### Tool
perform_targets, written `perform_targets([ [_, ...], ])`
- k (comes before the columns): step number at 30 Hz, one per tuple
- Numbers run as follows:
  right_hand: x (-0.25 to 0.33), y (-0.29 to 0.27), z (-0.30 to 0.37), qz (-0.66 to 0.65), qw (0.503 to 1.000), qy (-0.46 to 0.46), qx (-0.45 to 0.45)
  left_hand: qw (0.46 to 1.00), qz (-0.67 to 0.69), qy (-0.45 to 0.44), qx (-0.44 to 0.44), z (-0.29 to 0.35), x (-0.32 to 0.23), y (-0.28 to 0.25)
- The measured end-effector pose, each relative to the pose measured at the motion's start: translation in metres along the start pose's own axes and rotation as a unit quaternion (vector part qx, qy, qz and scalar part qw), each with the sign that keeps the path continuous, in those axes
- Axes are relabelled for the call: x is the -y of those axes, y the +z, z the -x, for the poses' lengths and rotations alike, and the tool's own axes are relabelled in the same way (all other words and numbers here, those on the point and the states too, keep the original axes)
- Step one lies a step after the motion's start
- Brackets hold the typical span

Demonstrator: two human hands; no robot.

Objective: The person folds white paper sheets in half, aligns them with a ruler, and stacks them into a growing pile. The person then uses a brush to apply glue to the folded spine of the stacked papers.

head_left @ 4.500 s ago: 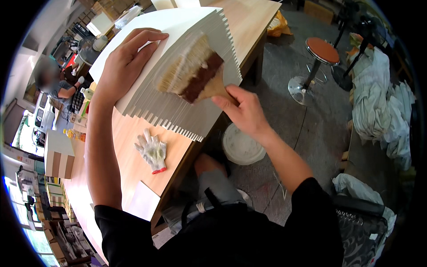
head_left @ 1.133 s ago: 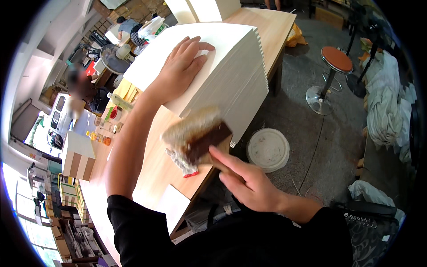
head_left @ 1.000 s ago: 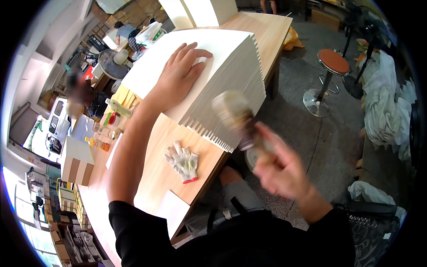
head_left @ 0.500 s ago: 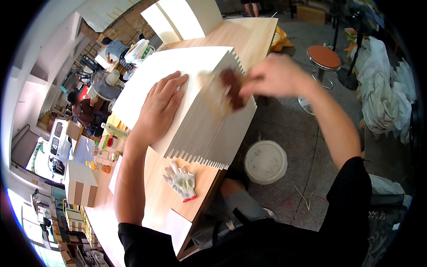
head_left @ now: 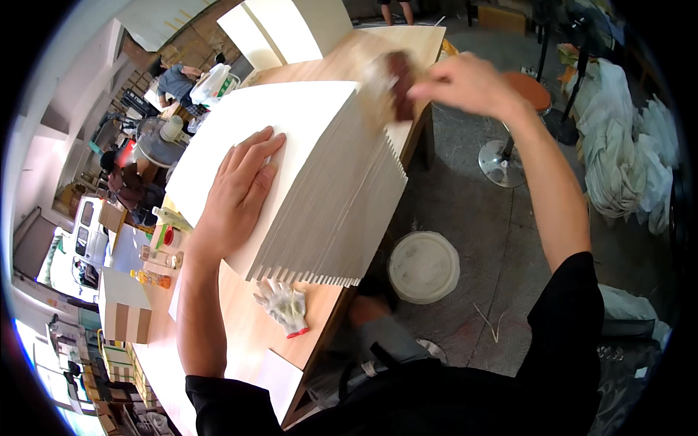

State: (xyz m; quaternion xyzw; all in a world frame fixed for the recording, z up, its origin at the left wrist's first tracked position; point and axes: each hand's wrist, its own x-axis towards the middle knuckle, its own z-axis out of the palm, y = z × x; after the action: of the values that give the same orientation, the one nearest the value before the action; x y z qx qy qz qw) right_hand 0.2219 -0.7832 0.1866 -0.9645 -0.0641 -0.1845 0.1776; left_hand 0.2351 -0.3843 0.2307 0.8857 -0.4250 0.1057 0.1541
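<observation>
A tall stack of white boards [head_left: 331, 196] lies on the wooden table, its layered grey edges turned toward my right side. My left hand [head_left: 243, 185] rests flat on the white top board, fingers stretched out. In my right hand [head_left: 465, 83] is a wide brush [head_left: 401, 86] with a dark reddish-brown handle and pale bristles, smeared by motion. The brush is at the far end of the stack's edge face; whether its bristles touch there I cannot tell. A whitish work glove [head_left: 283, 309] with a red cuff lies just in front of the stack.
A round white-lidded bucket [head_left: 423, 267] stands on the floor beside the table [head_left: 247, 320]. Farther off are a stool [head_left: 527, 91] and plastic-covered bundles [head_left: 618, 152]. Several bottles [head_left: 153, 277] line the table's left side. White boxes [head_left: 291, 33] stand at the far end. People work at the left.
My right hand has swept the brush away from me along the stack's edge face to its far end. The left hand stays flat on top. The whole view has shifted slightly.
</observation>
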Motion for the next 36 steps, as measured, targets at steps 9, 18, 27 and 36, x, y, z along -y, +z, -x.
perform_targets([
  [9,0.074,0.066,0.059,-0.097,0.971,-0.202,0.088,1.000,0.030,-0.002,-0.005,0.009,0.001,0.004],
  [18,-0.046,0.066,0.042,-0.148,0.987,0.054,-0.005,0.999,0.038,-0.003,-0.010,0.006,0.002,0.005],
  [27,-0.051,0.102,0.045,-0.071,0.992,0.079,-0.064,0.999,0.046,0.013,0.000,0.002,0.003,0.007],
  [36,0.019,0.153,0.114,-0.374,0.922,0.020,0.097,0.999,0.042,-0.010,-0.001,0.008,0.006,0.006],
])
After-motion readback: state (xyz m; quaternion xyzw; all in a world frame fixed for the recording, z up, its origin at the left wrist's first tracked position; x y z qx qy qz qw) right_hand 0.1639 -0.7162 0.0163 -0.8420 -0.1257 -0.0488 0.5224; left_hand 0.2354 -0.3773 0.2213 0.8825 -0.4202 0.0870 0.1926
